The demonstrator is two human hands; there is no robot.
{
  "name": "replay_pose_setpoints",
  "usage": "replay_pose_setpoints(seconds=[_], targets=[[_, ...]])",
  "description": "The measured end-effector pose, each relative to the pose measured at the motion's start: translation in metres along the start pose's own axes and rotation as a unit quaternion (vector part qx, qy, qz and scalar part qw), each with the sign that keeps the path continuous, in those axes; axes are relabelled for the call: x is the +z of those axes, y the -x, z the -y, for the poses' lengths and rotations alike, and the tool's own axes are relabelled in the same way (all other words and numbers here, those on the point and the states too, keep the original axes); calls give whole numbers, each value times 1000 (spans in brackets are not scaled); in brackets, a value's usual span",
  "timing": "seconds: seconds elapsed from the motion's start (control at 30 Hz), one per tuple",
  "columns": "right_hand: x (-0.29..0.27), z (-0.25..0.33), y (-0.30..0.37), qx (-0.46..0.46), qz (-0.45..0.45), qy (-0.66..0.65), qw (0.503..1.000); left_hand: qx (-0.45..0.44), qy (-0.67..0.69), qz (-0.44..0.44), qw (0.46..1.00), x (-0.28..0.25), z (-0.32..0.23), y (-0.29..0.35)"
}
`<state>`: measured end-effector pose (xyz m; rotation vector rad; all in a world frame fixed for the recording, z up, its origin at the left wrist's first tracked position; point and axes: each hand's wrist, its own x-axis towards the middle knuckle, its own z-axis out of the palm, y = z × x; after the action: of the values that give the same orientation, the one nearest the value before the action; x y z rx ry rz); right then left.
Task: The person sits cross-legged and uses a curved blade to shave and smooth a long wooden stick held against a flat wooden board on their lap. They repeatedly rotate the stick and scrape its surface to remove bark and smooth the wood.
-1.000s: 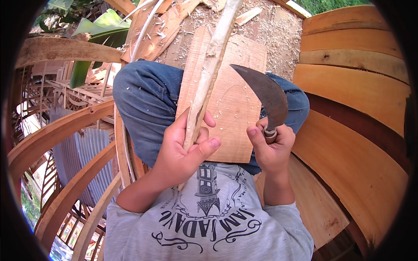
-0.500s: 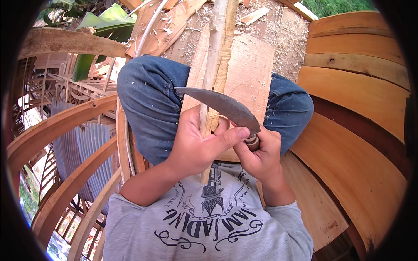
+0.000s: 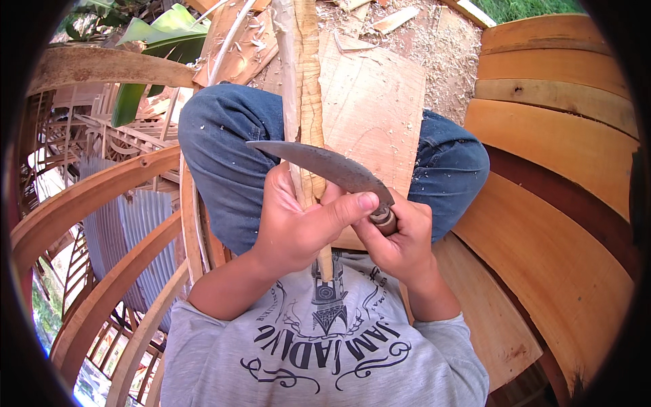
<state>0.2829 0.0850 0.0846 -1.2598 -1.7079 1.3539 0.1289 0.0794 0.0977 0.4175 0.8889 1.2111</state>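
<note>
My left hand [image 3: 293, 222] is closed round a long, rough-hewn wooden stick [image 3: 308, 95], whose narrow tip comes out below the fist against my shirt. The left thumb reaches right and presses near the base of a curved knife blade [image 3: 332, 165]. My right hand [image 3: 401, 241] grips the knife by its short handle, with the dark blade crossing over the stick and pointing left. Part of the stick is hidden behind the blade and my fingers. Beneath it, a flat wooden board [image 3: 373, 102] lies between my legs.
Wood shavings [image 3: 441, 74] litter the floor ahead. Curved planks [image 3: 542, 122] rise along my right side. To my left stand curved wooden ribs [image 3: 102, 193], with corrugated metal sheets [image 3: 146, 237] beyond them. A green leaf [image 3: 163, 34] hangs at the far left.
The stick's far end has swung to the left. Both hands and the knife have shifted slightly left with it, keeping their grips.
</note>
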Motion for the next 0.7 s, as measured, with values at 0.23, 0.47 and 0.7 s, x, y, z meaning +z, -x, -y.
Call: replay_pose_setpoints(seconds=[0.23, 0.47, 0.7], targets=[[0, 0, 0, -2, 1, 4, 1000, 24, 7, -8, 1000, 2, 0, 0], [0, -3, -2, 6, 10, -2, 1000, 27, 2, -8, 1000, 1, 1, -1], [3, -6, 1, 1, 8, -20, 1000, 11, -15, 13, 1000, -8, -6, -3]])
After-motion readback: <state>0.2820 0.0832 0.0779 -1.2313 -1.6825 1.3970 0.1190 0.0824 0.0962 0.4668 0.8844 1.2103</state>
